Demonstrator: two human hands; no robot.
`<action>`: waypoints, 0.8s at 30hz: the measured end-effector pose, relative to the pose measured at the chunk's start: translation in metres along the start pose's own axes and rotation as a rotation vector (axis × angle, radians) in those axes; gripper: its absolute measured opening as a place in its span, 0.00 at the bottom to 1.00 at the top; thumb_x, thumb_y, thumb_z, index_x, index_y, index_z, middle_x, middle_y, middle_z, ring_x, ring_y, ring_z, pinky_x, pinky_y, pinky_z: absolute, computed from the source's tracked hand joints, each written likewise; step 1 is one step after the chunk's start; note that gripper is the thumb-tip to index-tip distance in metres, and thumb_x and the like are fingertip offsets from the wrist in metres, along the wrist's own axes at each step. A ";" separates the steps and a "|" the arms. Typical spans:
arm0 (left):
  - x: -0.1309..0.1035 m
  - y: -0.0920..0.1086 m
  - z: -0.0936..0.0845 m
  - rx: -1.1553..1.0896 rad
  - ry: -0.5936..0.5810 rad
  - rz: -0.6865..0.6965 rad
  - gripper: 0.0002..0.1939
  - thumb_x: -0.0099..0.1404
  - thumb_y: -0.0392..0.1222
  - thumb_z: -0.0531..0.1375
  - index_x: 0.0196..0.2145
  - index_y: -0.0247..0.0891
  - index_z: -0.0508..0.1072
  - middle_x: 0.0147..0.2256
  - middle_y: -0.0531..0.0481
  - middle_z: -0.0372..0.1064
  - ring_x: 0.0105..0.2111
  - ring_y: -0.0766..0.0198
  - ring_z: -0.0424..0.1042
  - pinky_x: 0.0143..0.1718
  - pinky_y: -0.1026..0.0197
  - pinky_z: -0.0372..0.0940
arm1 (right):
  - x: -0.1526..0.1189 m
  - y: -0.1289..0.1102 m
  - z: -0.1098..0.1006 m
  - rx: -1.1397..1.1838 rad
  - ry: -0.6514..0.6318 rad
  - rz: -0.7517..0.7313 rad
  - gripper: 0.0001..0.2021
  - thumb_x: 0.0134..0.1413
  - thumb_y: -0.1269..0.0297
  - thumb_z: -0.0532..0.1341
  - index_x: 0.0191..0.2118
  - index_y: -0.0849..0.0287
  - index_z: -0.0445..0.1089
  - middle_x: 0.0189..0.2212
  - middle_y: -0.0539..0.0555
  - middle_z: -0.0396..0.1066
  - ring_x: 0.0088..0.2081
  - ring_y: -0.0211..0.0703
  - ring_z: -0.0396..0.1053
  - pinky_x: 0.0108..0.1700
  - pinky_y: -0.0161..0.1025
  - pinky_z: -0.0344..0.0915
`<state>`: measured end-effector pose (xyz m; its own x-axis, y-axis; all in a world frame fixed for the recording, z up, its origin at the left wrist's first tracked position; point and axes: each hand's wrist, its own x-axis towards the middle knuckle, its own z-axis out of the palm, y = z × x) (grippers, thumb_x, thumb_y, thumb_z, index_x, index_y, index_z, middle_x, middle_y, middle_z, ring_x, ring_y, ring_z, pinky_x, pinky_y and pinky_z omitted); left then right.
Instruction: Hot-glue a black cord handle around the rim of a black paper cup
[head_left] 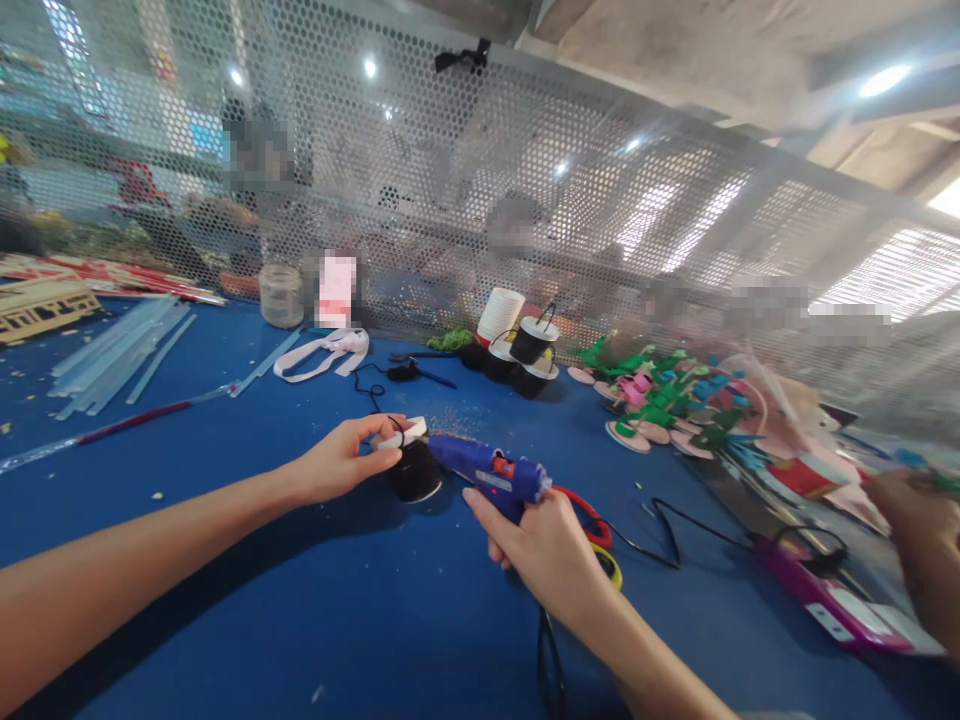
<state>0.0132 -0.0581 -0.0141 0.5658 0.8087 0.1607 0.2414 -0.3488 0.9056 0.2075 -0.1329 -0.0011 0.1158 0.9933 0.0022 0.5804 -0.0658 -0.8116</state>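
Observation:
My right hand (544, 540) is closed around a blue glue gun (480, 465), whose nozzle points left. The nozzle tip meets the rim area of a small black-wrapped cup (416, 472); whether it touches is hard to tell. My left hand (360, 455) pinches this cup near its white rim, with the cup tilted above the blue table. A black cord runs by the left fingers. Just behind my right hand lie scissors with red and yellow handles (592, 520), partly covered by the hand.
More black-wrapped cups (534, 342) and a white cup stack (501, 315) stand at the back. Glue sticks (124, 350), a jar (281, 296) and white ribbon (326, 355) are on the left. Craft flowers (652, 395), a purple power strip (832, 590) and another person's hand (911, 520) are at right.

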 end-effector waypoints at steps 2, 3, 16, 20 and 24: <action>0.000 -0.001 -0.001 -0.007 -0.007 0.005 0.08 0.57 0.42 0.53 0.24 0.36 0.59 0.49 0.39 0.61 0.52 0.55 0.56 0.52 0.53 0.50 | 0.000 -0.001 -0.001 0.007 -0.015 0.002 0.13 0.43 0.55 0.56 0.18 0.60 0.61 0.07 0.45 0.58 0.10 0.33 0.58 0.13 0.30 0.57; 0.000 -0.001 -0.001 -0.007 -0.013 0.009 0.08 0.57 0.42 0.52 0.24 0.36 0.59 0.50 0.39 0.60 0.53 0.55 0.56 0.52 0.53 0.50 | -0.001 -0.002 -0.001 0.001 -0.028 0.001 0.13 0.43 0.56 0.56 0.18 0.60 0.61 0.07 0.45 0.58 0.10 0.33 0.58 0.13 0.30 0.57; 0.000 -0.001 -0.002 -0.018 -0.043 0.036 0.09 0.57 0.42 0.53 0.24 0.36 0.58 0.48 0.40 0.64 0.55 0.54 0.52 0.53 0.51 0.49 | 0.001 -0.005 -0.005 -0.008 -0.061 0.066 0.13 0.43 0.57 0.56 0.16 0.59 0.60 0.06 0.45 0.58 0.09 0.33 0.57 0.13 0.29 0.57; 0.000 -0.001 -0.002 -0.030 -0.045 0.040 0.09 0.58 0.42 0.53 0.24 0.36 0.58 0.48 0.40 0.63 0.55 0.53 0.53 0.53 0.51 0.49 | 0.001 -0.006 -0.007 -0.001 -0.052 0.063 0.13 0.44 0.58 0.56 0.17 0.59 0.61 0.06 0.45 0.57 0.10 0.33 0.58 0.14 0.29 0.57; 0.000 -0.001 -0.003 -0.031 -0.052 0.033 0.09 0.58 0.43 0.53 0.24 0.36 0.58 0.47 0.40 0.64 0.55 0.54 0.52 0.53 0.51 0.48 | 0.001 -0.007 -0.008 0.005 -0.068 0.057 0.14 0.44 0.57 0.56 0.16 0.59 0.60 0.06 0.45 0.58 0.10 0.33 0.58 0.14 0.30 0.57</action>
<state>0.0108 -0.0561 -0.0142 0.6138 0.7708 0.1708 0.1975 -0.3594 0.9121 0.2099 -0.1323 0.0097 0.0933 0.9921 -0.0837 0.5702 -0.1221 -0.8124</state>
